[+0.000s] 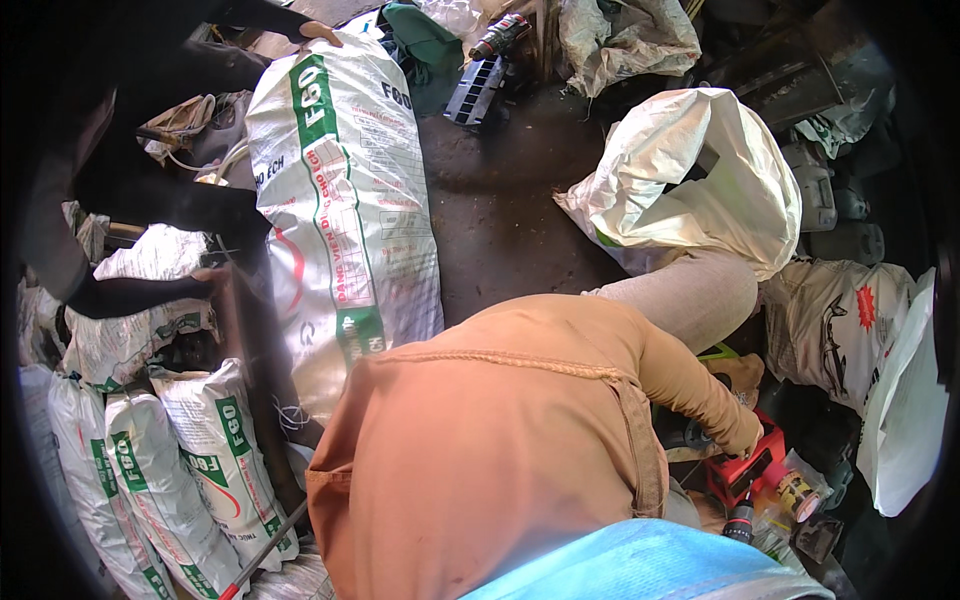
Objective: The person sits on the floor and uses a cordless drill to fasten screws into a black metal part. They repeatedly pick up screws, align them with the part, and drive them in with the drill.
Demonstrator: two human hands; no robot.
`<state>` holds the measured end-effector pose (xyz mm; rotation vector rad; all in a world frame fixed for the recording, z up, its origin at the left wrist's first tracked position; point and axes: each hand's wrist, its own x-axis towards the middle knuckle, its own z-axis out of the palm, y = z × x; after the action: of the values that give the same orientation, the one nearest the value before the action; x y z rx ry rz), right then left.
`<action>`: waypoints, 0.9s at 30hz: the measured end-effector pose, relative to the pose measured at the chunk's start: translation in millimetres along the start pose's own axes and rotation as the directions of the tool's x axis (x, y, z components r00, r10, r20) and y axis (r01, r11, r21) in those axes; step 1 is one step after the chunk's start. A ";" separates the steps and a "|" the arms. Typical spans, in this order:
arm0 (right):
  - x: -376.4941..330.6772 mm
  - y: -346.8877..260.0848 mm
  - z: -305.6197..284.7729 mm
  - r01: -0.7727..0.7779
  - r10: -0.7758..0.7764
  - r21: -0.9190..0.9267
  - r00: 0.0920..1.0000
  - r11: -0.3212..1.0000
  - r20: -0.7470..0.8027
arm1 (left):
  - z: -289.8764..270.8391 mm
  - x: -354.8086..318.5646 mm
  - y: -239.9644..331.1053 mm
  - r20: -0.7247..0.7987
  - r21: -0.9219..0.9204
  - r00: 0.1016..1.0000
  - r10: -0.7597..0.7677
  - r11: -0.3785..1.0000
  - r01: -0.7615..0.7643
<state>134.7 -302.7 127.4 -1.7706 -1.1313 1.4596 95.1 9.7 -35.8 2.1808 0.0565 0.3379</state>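
Observation:
My right arm, in an orange-brown sleeve, reaches down to the right past my grey-trousered leg (690,290). At its end my right hand (742,434) is closed on the upper edge of a red, box-like thing (745,468) whose exact kind I cannot make out. Just below that lies a drill (740,522) with a black and red front end. A small round tub with a yellow label (797,495) is beside the red thing. My left hand is not in view, and my orange-brown garment (480,450) covers the middle.
A person in dark clothes stands at left, one hand (320,33) on a tall full white-and-green sack (350,200). Several smaller sacks (160,480) stand lower left. An open white sack (690,190) lies beyond my leg. Another drill (500,37) lies far off on the dark floor (510,200).

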 end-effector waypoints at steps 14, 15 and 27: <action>-10.1 34.9 24.2 -0.273 0.259 0.232 0.962 0.934 0.091 | 2.0 -34.9 -1.9 -0.212 -0.039 0.960 0.182 0.980 -0.194; -11.7 38.0 25.6 -0.244 0.240 0.162 0.970 0.956 0.041 | 9.5 -31.4 -5.1 -0.297 -0.028 0.921 0.250 0.962 -0.270; -3.3 51.8 35.3 -0.569 0.583 0.133 0.803 0.812 -0.126 | 18.9 -23.3 -12.6 -0.266 -0.066 0.873 0.408 0.896 -0.439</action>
<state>113.2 -333.1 76.9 -2.2404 -0.4349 1.6220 78.7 -1.4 -61.5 2.0020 -0.3059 0.8408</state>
